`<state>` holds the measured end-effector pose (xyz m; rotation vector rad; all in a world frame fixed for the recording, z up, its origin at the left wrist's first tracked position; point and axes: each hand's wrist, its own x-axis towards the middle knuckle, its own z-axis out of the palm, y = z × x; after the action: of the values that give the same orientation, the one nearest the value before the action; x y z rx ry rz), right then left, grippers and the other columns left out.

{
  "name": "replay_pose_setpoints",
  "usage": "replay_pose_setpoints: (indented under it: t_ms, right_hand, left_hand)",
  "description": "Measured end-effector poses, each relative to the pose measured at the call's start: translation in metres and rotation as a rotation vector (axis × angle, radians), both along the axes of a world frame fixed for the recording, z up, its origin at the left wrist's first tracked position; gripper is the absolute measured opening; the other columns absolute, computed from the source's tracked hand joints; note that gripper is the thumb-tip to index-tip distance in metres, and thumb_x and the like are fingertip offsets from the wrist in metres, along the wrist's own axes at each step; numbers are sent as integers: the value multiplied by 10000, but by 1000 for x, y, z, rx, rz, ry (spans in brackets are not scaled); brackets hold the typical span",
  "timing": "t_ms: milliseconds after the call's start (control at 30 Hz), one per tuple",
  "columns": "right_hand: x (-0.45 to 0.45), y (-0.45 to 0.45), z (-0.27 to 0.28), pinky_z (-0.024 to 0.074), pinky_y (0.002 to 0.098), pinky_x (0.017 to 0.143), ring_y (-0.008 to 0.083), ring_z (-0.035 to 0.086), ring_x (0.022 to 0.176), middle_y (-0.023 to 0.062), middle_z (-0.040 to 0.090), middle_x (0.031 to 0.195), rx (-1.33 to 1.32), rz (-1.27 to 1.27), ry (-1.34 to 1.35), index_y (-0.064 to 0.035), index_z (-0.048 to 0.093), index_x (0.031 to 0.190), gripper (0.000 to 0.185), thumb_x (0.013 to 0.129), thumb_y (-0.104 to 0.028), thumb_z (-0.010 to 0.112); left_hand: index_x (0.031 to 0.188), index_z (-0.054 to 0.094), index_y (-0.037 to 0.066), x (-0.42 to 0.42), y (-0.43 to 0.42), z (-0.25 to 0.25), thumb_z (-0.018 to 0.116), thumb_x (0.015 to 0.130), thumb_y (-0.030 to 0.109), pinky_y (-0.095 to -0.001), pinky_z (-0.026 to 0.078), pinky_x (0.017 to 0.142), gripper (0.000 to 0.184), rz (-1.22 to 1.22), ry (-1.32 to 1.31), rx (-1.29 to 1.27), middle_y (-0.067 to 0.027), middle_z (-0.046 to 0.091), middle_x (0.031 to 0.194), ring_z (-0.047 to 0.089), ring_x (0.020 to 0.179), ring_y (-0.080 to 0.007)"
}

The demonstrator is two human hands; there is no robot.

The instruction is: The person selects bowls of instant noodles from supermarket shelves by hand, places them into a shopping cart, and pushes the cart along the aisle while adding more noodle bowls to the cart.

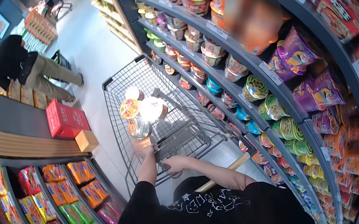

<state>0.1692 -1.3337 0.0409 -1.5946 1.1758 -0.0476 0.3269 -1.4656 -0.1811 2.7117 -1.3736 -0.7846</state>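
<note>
My left hand (pixel 143 147) reaches over the near end of a wire shopping cart (pixel 123 78), its fingers blurred and closed against an instant noodle bowl (pixel 139 128). More bowls sit close by: one with an orange lid (pixel 129 108), one washed out by glare (pixel 153 108), and a pale one (pixel 134 93) behind them. My right hand (pixel 175 164) is wrapped round the cart's dark handle (pixel 164 166), with the grey child-seat panel (pixel 180 144) just beyond it.
Shelves of instant noodle bowls (pixel 256 88) and bags (pixel 295 50) rise along the right. At lower left, a rack holds noodle packets (pixel 32 210). A red box (pixel 67 119) and a small carton (pixel 86 141) stand left of the cart. Farther left, a person (pixel 23 66) stands in the aisle.
</note>
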Motion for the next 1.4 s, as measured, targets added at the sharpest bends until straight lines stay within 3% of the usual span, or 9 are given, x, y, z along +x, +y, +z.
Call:
replay_pose_setpoints:
  t_ms: [167,267,567,800,967,1033,1100,1300,1400]
  right_hand:
    - [2,1,-13,419,376,697,296,546,827,150,573,889,-5,-10,-41,-55,483,985,419,658,-302,568]
    - [2,1,-11,420,375,699,294,544,833,152,571,910,13,13,-26,-60,488,998,420,655,-291,566]
    - [-3,1,3,437,366,728,292,551,859,154,579,922,65,32,12,-79,480,1086,508,627,-280,565]
    - [15,-9,-56,421,356,786,287,522,938,141,536,1060,-130,247,-121,-81,493,1115,500,649,-248,561]
    - [-4,3,-31,458,335,662,237,587,739,128,613,816,-266,-163,-37,-52,618,879,329,614,-248,607]
    - [-17,4,-19,453,358,673,285,575,753,179,585,842,-411,-552,93,-30,537,985,423,616,-227,599]
    - [-30,1,-31,444,321,701,224,563,823,185,557,890,-461,-865,-309,-6,474,1033,497,636,-257,637]
    - [-35,29,-11,321,324,913,253,339,1141,192,288,1241,-112,-734,-376,72,44,1248,1116,560,-535,680]
    - [-43,51,-11,338,323,893,224,366,1108,167,305,1216,23,-711,-341,-2,85,1266,1014,598,-467,689]
  left_hand:
    - [1182,189,-50,-3,9,5,802,404,377,-360,294,954,1079,125,-214,-69,-201,293,1198,290,1149,-329]
    - [1168,151,-98,1,15,23,796,426,330,-382,269,951,1073,109,-8,-97,-252,228,1203,255,1148,-344]
    - [1231,119,27,-5,34,74,792,429,350,-416,299,929,1096,55,58,-11,-285,222,1206,301,1122,-368]
    - [1129,390,70,-6,50,149,745,482,316,-441,319,900,778,-160,-2,-22,-71,480,1114,434,1062,-282]
    - [1226,241,-10,16,48,147,746,420,358,-365,414,824,1020,-380,115,-207,-170,486,1070,501,969,-296]
    - [1243,200,-34,9,63,167,747,406,341,-371,388,846,1068,-485,100,-446,-195,461,1085,468,982,-314]
    - [1252,189,-26,0,83,186,741,398,283,-366,342,874,1063,-668,133,-708,-211,424,1104,417,987,-328]
    - [1261,242,67,-29,139,256,666,450,41,-418,316,880,915,-972,439,-897,-235,337,1136,359,1016,-375]
    - [1264,252,101,-38,167,271,654,455,25,-422,330,885,907,-1156,457,-815,-244,327,1144,337,1054,-401]
